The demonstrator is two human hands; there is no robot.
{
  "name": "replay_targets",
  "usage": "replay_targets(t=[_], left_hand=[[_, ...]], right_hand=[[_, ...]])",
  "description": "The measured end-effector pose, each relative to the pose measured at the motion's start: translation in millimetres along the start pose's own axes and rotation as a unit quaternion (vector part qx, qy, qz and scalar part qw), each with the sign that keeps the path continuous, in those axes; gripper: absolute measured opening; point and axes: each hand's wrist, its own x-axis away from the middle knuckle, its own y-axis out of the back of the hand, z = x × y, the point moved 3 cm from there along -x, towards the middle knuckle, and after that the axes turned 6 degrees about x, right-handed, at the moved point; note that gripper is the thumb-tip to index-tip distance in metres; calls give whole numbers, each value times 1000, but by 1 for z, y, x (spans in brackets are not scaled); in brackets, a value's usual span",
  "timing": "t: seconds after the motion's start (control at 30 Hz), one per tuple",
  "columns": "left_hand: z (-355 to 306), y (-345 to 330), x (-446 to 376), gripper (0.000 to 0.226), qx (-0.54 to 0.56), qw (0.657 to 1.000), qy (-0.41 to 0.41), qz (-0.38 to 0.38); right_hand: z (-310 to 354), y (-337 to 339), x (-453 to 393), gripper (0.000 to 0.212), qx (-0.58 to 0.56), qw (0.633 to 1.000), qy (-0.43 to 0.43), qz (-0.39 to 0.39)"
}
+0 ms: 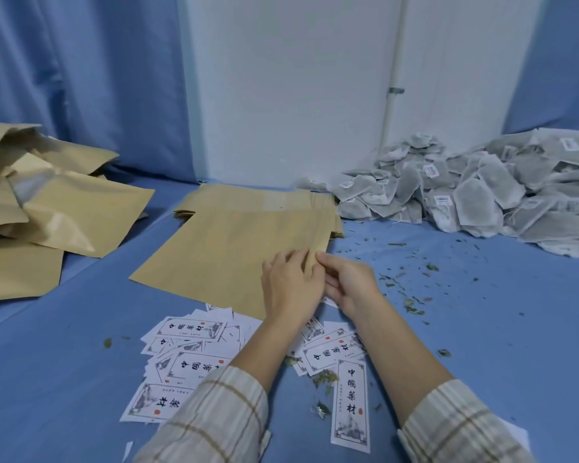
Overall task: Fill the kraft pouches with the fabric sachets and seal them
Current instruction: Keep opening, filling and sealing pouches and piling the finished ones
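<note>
A flat kraft pouch [228, 255] lies on the blue cloth in front of me, its near right edge between my hands. My left hand [290, 285] and my right hand [348, 282] both pinch that edge with thumb and fingertips. Behind it sits a stack of empty kraft pouches [248, 197]. A large heap of grey-white fabric sachets [475, 192] is piled at the back right. Bulging filled pouches [57, 202] lie in a loose pile at the left.
White printed label cards [194, 365] are scattered near my forearms, one long card [351, 406] lying lengthwise. Dried leaf crumbs [411, 282] litter the blue cloth [482, 329] on the right. A white wall panel and blue curtains close the back.
</note>
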Motion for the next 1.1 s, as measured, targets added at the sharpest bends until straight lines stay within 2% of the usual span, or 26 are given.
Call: replay_targets(t=[0.07,0.23,0.47,0.53,0.8,1.1], left_hand=[[-2,0,0,35,14,1000,-2,2],[-3,3,2,29,113,993,14,-8],[-6,6,5,32,126,991,-21,-41],[-8,6,6,35,114,991,-27,-58],[-4,6,11,32,181,979,10,-98],[-2,0,9,25,257,962,44,-79]], right_hand=[[-1,0,1,3,-32,999,-12,22],[-3,-4,4,6,-79,995,-20,56],[-10,-13,2,14,-158,982,-6,100],[-12,-18,4,18,-173,980,0,102],[-18,-29,11,23,-230,965,-21,121],[-19,-27,11,23,-254,959,14,126]])
